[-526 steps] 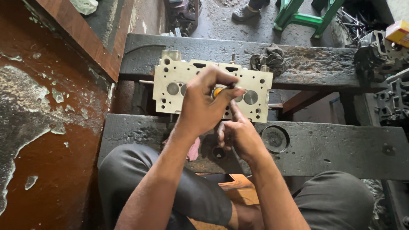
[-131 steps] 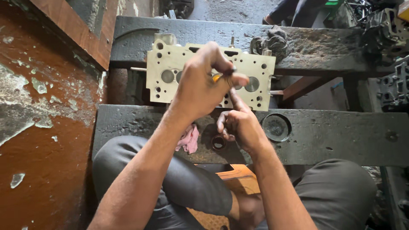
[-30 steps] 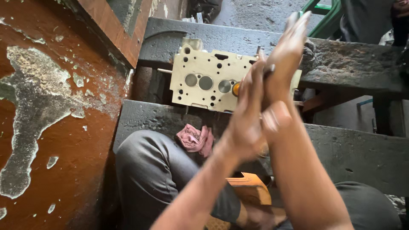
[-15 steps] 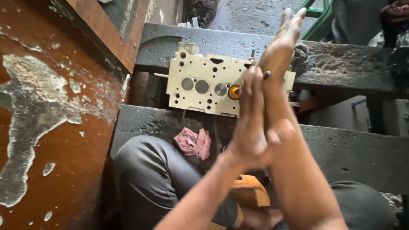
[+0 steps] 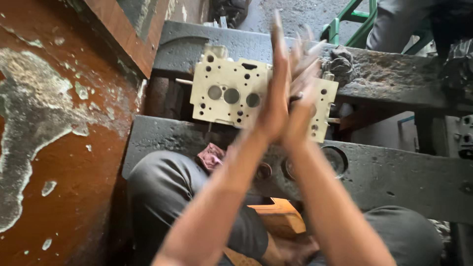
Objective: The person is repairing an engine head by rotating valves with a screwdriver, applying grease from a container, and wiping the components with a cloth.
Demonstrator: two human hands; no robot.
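Bare forearms and hands (image 5: pixel 288 106) (no sleeves, gloves or rings visible), dark grey trousers (image 5: pixel 162 197) on both knees

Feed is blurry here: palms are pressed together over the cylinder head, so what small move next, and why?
Probably roll the palms back the other way: the left hand and right hand clamp a thin stem standing on the pale cylinder head, fingers blurred mid-stroke.

This is a rough engine repair workshop. A pale metal cylinder head (image 5: pixel 256 96), drilled with round ports and bolt holes, lies across two grimy, oil-blackened steel beams (image 5: pixel 394 172). Left of the cylinder head stands a rust-red wall with peeling paint (image 5: pixel 54 148), and beyond it a greasy rag (image 5: pixel 340 61) and a green metal frame (image 5: pixel 357 27) on bare concrete.
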